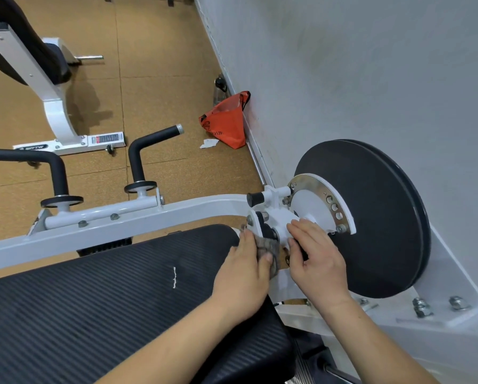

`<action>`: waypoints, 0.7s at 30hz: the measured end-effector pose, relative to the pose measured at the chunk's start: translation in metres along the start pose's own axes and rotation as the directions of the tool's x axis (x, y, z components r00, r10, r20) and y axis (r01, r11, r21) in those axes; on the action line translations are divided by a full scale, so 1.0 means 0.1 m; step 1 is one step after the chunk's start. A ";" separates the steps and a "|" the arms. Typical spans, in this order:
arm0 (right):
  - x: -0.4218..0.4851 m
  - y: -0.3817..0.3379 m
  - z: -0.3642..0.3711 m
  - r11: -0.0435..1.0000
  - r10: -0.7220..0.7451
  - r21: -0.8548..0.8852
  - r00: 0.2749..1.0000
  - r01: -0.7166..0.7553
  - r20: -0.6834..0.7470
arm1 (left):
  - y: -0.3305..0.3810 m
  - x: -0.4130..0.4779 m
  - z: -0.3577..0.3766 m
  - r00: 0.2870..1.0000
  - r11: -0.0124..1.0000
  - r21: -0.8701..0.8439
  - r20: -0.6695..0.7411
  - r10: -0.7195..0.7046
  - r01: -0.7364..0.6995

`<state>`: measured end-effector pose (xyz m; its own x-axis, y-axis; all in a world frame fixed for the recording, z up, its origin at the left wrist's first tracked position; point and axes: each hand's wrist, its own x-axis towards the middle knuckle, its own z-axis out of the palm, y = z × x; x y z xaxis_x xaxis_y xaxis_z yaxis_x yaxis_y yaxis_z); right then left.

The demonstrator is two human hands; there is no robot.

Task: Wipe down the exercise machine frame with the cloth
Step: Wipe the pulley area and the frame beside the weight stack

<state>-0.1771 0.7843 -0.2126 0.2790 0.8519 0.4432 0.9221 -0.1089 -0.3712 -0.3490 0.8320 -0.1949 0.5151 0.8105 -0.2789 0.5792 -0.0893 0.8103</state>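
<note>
**Wiping at the pivot, hard up against the wall**

Hemmed in on the right by a grey wall (343, 65), with cork-coloured floor (149, 65) off to the left. Leaning over the ribbed black pad (93, 300) to get at the exercise machine frame (121, 225) — a white tube sweeping in from the left to a pivot hub (280, 220), set in front of a big black wheel (376, 217). Judged mid-task: busy at the fiddly joint. No telling from here whether the long tube or the bolted base plate (442, 284) has had its turn.

Holding the cloth (265, 245), grey and bunched, in the left hand (243, 275), pinched under the thumb and pressed to the near face of the hub, just beside the bolt heads. Bunched small, most likely, so as to get in between the nuts. Resting the right hand (315, 259) on the hub from the other side, fingers nearly straight and grasping nothing. Seemingly there to steady the joint against the rubbing.

In the way: a perforated metal plate (334, 206) just behind the right fingertips, a black-knobbed pin (254, 199) above the hub, and the pad's edge close under the left wrist. Little room for a long stroke — short dabs called for.

Elsewhere, well apart: two black foam handles (152, 151) standing on the tube, a second white machine (52, 106) at far left, an orange bag (226, 123) at the foot of the wall, a dark bottle (219, 90) behind it, and a scrap of paper (208, 143) beside the bag.
</note>
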 end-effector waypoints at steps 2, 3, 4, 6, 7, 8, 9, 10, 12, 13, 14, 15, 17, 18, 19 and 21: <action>0.01 0.00 0.00 1.000 0.027 0.006 1.000 -0.027 0.010 | 0.06 -0.06 0.05 0.999 0.998 0.057 -0.036 0.002 0.000; 0.02 -0.01 0.00 0.999 0.041 0.011 0.999 -0.041 0.020 | 0.02 0.02 0.05 0.998 0.999 0.004 -0.044 -0.033 0.033; 0.02 -0.01 -0.01 0.999 0.049 0.017 0.998 -0.050 0.034 | 0.00 0.13 0.02 0.996 0.994 -0.087 -0.048 -0.072 0.068; 0.03 -0.01 -0.02 0.998 0.053 0.026 0.997 -0.055 0.062 | -0.02 0.29 -0.02 0.986 0.950 -0.292 -0.081 -0.144 0.115; 0.03 -0.01 -0.02 0.998 0.054 0.030 0.996 -0.056 0.072 | 0.03 0.30 0.00 0.975 0.919 -0.373 -0.124 -0.187 0.129; 0.03 0.00 -0.03 0.998 0.054 0.032 0.995 -0.057 0.081 | 0.10 0.28 0.05 0.962 0.897 -0.420 -0.161 -0.222 0.136; 0.03 -0.01 -0.03 0.998 0.057 0.030 0.995 -0.059 0.086 | 0.17 0.24 0.13 0.957 0.893 -0.432 -0.184 -0.223 0.125; 0.03 -0.01 -0.04 0.997 0.061 0.033 0.994 -0.065 0.089 | 0.26 0.17 0.21 0.961 0.905 -0.410 -0.184 -0.205 0.114; 0.05 -0.02 -0.05 0.996 0.074 0.046 0.992 -0.079 0.099 | 0.31 0.03 0.28 0.965 0.944 -0.317 -0.207 -0.161 0.090; 0.06 -0.02 -0.06 0.995 0.079 0.050 0.991 -0.085 0.108 | 0.28 0.00 0.27 0.964 0.951 -0.301 -0.224 -0.141 0.069; 0.06 -0.02 -0.08 0.995 0.083 0.051 0.989 -0.090 0.125 | 0.25 -0.04 0.21 0.966 0.951 -0.306 -0.231 -0.118 0.043; 0.08 -0.02 -0.11 0.994 0.089 0.053 0.983 -0.099 0.159 | 0.23 -0.11 0.13 0.969 0.949 -0.316 -0.234 -0.079 0.001; 0.13 -0.04 -0.19 0.982 0.140 0.091 0.957 -0.168 0.254 | 0.22 -0.27 -0.02 0.977 0.962 -0.265 -0.212 0.014 -0.071; 0.16 -0.07 -0.27 0.964 0.182 0.133 0.939 -0.228 0.292 | 0.21 -0.32 -0.08 0.976 0.967 -0.229 -0.208 0.061 -0.109; 0.18 -0.09 -0.34 0.951 0.200 0.173 0.935 -0.258 0.295 | 0.21 -0.33 -0.14 0.970 0.972 -0.179 -0.217 0.111 -0.151; 0.24 -0.17 -0.52 0.965 0.152 0.191 0.976 -0.181 0.157 | 0.28 -0.28 -0.22 0.946 0.972 -0.048 -0.245 0.212 -0.230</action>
<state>-0.1723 0.7796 -0.1535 0.3709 0.8949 0.2480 0.7880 -0.1619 -0.5941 -0.3616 0.8195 -0.1530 0.4553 0.8897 0.0343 0.4143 -0.2458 0.8763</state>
